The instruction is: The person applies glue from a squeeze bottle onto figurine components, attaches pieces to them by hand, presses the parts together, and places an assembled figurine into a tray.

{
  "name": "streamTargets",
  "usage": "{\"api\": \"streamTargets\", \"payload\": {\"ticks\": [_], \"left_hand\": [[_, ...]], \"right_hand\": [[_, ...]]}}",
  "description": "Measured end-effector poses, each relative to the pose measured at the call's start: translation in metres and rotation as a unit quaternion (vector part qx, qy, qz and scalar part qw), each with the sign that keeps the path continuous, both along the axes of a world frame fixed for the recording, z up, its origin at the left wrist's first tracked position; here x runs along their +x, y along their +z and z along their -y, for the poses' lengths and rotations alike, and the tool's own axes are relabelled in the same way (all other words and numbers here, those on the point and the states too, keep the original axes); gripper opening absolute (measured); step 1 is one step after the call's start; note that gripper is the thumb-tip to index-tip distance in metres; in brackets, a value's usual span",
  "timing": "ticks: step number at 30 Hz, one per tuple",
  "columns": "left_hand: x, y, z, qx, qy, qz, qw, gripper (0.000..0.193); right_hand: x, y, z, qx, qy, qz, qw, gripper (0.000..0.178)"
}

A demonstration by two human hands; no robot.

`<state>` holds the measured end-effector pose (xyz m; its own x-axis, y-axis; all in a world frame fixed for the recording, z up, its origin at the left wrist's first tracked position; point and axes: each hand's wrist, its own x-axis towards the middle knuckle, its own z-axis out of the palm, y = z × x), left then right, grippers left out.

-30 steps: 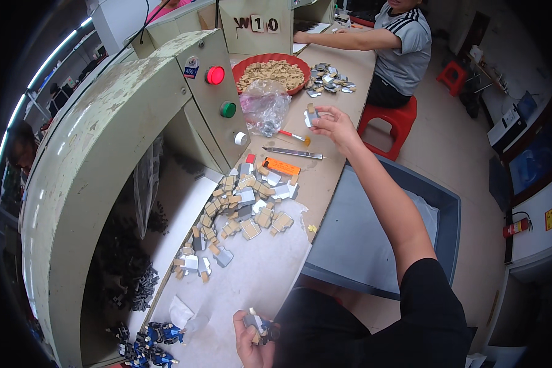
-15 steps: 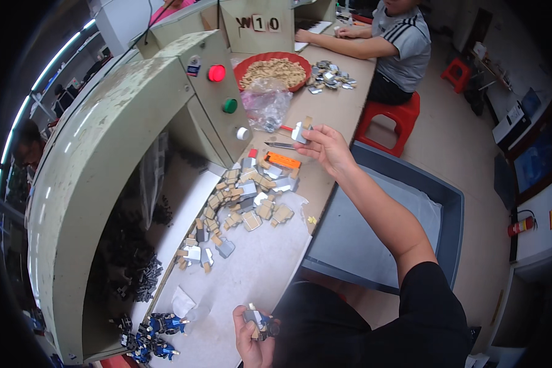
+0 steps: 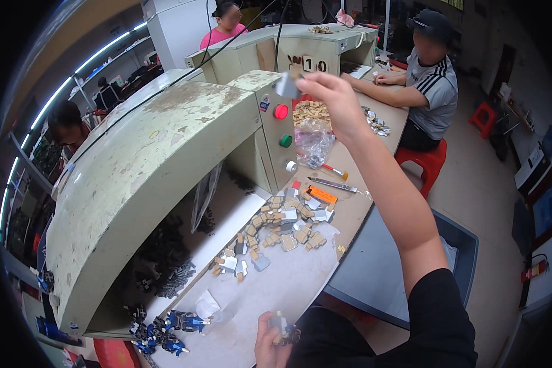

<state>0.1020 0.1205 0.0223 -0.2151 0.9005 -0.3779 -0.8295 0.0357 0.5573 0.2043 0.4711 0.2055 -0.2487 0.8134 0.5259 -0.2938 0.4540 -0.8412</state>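
My right hand (image 3: 336,101) is raised at arm's length in front of the pale green machine, its fingertips pinching a small grey-and-tan block (image 3: 286,84). Low down by the near table edge, my left hand (image 3: 268,348) is closed around a small grey, tan and black piece (image 3: 282,325). Fingers cover part of it, so its exact kind is unclear. Between the hands, a pile of similar grey-and-tan blocks (image 3: 288,243) is spread over the white tabletop. Several blue-and-black toy figures (image 3: 187,321) lie at the table's near left corner.
The arched green machine (image 3: 159,132) carries a red button (image 3: 281,111) and a green one. A craft knife (image 3: 332,183), an orange holder (image 3: 322,194) and a plastic bag (image 3: 314,144) lie beyond the pile. On the right are a grey bin (image 3: 466,257) and a seated co-worker (image 3: 432,92).
My right hand has risen, still pinching the block. The view has tilted upward, bringing more of the machine and the people behind into sight. My left hand keeps its hold near the table edge.
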Motion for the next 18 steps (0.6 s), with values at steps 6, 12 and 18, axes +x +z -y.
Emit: {"api": "streamTargets", "payload": {"ticks": [6,12,18], "left_hand": [[-0.005,0.004,0.010,0.019,0.016,-0.004,1.000,0.030],[-0.011,0.003,0.022,0.033,0.032,-0.003,0.999,0.032],[-0.011,0.001,0.030,0.048,0.030,0.007,0.998,0.034]], "right_hand": [[-0.063,0.042,-0.048,-0.024,-0.092,0.155,0.983,0.023],[-0.087,0.027,-0.066,-0.024,-0.170,0.184,0.968,0.031],[-0.083,0.014,-0.052,0.091,-0.343,0.227,0.907,0.038]]}}
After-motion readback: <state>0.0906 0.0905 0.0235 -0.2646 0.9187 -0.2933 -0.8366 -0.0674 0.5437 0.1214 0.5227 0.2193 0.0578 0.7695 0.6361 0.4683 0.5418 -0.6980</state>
